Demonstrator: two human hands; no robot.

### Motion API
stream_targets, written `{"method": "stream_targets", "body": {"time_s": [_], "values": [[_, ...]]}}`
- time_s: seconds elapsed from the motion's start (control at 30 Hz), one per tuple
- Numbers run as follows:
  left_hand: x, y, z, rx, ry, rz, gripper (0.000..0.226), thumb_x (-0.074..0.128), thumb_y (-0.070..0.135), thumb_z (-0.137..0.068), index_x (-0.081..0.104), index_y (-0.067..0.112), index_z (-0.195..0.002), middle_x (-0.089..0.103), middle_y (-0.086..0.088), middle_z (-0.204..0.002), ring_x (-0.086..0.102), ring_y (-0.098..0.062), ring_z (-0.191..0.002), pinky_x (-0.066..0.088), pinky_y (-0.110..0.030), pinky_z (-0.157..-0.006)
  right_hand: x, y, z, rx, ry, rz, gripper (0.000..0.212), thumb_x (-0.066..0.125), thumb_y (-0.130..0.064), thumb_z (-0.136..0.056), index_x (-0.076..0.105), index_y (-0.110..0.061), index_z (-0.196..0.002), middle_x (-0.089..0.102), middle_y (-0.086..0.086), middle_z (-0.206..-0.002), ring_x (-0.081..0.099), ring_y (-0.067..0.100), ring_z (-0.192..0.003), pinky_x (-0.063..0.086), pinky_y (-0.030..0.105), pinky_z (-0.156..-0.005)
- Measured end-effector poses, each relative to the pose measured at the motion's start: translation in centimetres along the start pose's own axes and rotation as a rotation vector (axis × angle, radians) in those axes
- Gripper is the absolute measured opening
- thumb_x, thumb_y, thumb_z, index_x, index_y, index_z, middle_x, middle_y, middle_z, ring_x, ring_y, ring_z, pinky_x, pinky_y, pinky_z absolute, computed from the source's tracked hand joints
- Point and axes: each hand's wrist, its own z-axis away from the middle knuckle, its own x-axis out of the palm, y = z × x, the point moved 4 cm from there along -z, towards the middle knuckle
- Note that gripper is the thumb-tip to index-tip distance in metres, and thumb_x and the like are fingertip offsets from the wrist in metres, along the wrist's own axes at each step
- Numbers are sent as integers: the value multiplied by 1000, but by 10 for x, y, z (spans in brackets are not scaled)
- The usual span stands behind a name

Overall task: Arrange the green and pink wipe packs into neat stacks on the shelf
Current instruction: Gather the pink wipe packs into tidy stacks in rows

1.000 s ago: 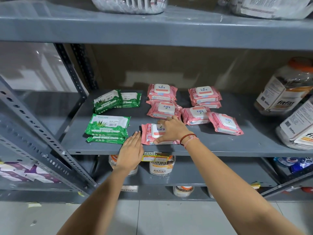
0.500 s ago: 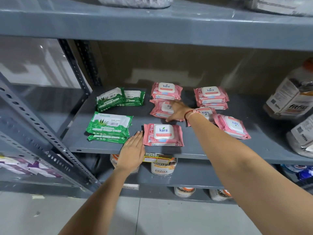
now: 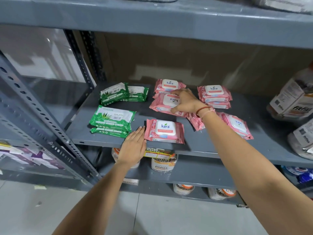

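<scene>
Several pink wipe packs and green wipe packs lie on the grey shelf (image 3: 88, 133). My right hand (image 3: 185, 102) grips a pink pack (image 3: 165, 103) in the middle of the shelf, lying upside-down to me, just in front of a rear pink pack (image 3: 169, 84). My left hand (image 3: 133, 146) lies flat and open at the shelf's front edge, fingertips touching the left side of the front pink pack (image 3: 165, 131). A pair of green packs (image 3: 112, 118) is stacked at the front left; two more green packs (image 3: 123, 94) overlap behind. Two pink packs (image 3: 214, 94) are stacked at the back right.
A loose pink pack (image 3: 237, 124) lies right of my right forearm, another (image 3: 196, 122) partly under my wrist. Large jars (image 3: 294, 99) stand at the shelf's right end. A perforated steel upright (image 3: 33, 116) slants at the left. Jars (image 3: 163, 162) sit on the lower shelf.
My right hand left the front pink pack, reached back and closed on the middle pink pack. My left hand stayed at the front edge beside the front pack.
</scene>
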Motion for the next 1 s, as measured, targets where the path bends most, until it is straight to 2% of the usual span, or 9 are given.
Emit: {"method": "stream_targets", "body": {"time_s": [0.23, 0.37, 0.47, 0.53, 0.63, 0.77, 0.87, 0.93, 1.0], "values": [[-4, 2, 0, -26, -6, -1, 58, 16, 28, -92, 47, -3, -129, 50, -19, -135, 44, -27, -129, 24, -41, -112, 8, -20, 42, -136, -199, 47, 82, 79, -31, -67, 41, -5, -135, 49, 13, -135, 48, 28, -122, 43, 37, -102], [-6, 4, 1, -10, 4, 2, 59, 15, 29, -91, 47, -4, -128, 51, -19, -134, 42, -27, -130, 24, -40, -112, 19, -17, 48, -122, -186, 128, 90, 79, -39, -67, 34, -13, -141, 42, 12, -140, 39, 29, -128, 38, 45, -106], [-6, 5, 1, -9, 3, 8, 63, 11, 31, -90, 45, -3, -130, 49, -18, -137, 39, -26, -132, 23, -38, -113, 17, -17, 47, -110, -286, 137, 105, 78, -48, -66, 19, -21, -148, 28, 9, -152, 26, 32, -138, 27, 51, -113], [-7, 4, 1, -7, 6, 7, 63, 11, 31, -90, 45, -4, -130, 49, -19, -136, 39, -27, -132, 25, -39, -113, 16, -20, 47, -104, -348, 122, 101, 75, -46, -71, 15, -23, -148, 26, 8, -154, 25, 30, -140, 26, 47, -114], [-8, 4, 1, -12, 3, 2, 61, 14, 29, -90, 47, -5, -128, 52, -21, -133, 44, -29, -129, 28, -42, -111, 15, -29, 45, -106, -356, 112, 88, 71, -40, -77, 24, -17, -147, 36, 8, -150, 37, 28, -135, 33, 40, -111], [-7, 4, 1, -4, 1, -10, 61, 12, 29, -90, 41, -5, -133, 46, -20, -138, 41, -28, -131, 26, -42, -111, 20, -39, 46, 35, -237, 351, 92, 50, -75, -74, 31, -19, -144, 52, 9, -137, 51, 31, -122, 44, 43, -97], [-6, 4, 0, 1, -12, -22, 60, 13, 28, -91, 42, -4, -132, 47, -20, -137, 42, -29, -130, 27, -42, -111, 24, -37, 50, 155, -280, 338, 102, 33, -85, -70, 21, -21, -147, 43, 10, -145, 44, 34, -130, 39, 45, -101], [-5, 4, -1, 1, -7, -17, 59, 13, 28, -91, 39, -4, -134, 44, -20, -139, 39, -28, -132, 26, -41, -112, 15, -34, 52, 136, -357, 183, 104, 45, -81, -70, 12, -22, -149, 31, 7, -153, 34, 32, -137, 32, 44, -109], [-3, 3, -1, 0, -4, -16, 56, 15, 26, -94, 35, -3, -136, 40, -19, -143, 35, -27, -135, 23, -38, -113, 1, -36, 55, 14, -444, 38, 103, 67, -61, -72, 11, -22, -149, 23, 3, -156, 26, 25, -142, 25, 39, -114]]}}
